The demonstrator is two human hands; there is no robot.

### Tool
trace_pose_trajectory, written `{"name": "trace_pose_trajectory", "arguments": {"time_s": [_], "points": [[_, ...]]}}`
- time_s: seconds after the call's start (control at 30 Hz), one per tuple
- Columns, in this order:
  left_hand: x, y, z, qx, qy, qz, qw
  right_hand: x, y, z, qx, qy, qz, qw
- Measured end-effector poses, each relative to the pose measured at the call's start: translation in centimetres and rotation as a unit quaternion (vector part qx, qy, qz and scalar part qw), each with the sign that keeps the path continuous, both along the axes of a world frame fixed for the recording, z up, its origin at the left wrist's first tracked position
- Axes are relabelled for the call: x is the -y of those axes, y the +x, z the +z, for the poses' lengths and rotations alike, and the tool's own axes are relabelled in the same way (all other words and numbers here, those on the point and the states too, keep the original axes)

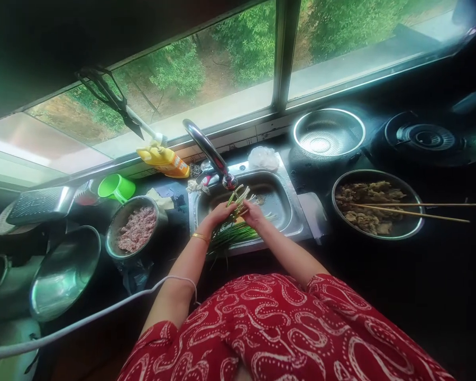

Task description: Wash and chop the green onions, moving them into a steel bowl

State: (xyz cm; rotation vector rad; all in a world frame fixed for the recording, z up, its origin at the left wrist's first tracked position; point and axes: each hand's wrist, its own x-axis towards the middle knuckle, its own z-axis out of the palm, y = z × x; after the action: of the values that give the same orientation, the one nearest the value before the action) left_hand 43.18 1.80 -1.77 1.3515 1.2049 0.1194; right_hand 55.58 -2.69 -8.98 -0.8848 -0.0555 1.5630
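Head view: left hand (219, 214) and right hand (254, 212) both grip a bunch of scallions (234, 227) over the sink (285, 211), under the tap (210, 151). Judged mid-rinse; scallions uncut.

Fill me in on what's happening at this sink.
A person stands at the sink with both hands on a bunch of green onions held over the basin, just under the tap. The left hand and right hand grip the pale root ends. A bowl of minced meat sits to the left, and a bowl of cooked food with chopsticks to the right.
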Motion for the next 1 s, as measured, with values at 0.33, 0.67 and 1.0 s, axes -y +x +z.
{"name": "trace_pose_trajectory", "arguments": {"time_s": [0.33, 0.67, 1.0], "points": [[-0.5, 1.4, -1.7, 0.018, 0.048, -0.006, 0.999, 0.1, 0.8, -0.2, 0.003, 0.004, -0.05, 0.999], [-1.0, 1.4, -1.5, 0.005, 0.061, 0.02, 0.998, 0.0, 0.1, -0.3, -0.006, -0.006, -0.058, 0.998], [-1.1, 1.6, -2.0, 0.02, 0.117, 0.06, 0.991, -0.3, 0.0, 0.0, 0.065, -0.063, -0.087, 0.992]]}}
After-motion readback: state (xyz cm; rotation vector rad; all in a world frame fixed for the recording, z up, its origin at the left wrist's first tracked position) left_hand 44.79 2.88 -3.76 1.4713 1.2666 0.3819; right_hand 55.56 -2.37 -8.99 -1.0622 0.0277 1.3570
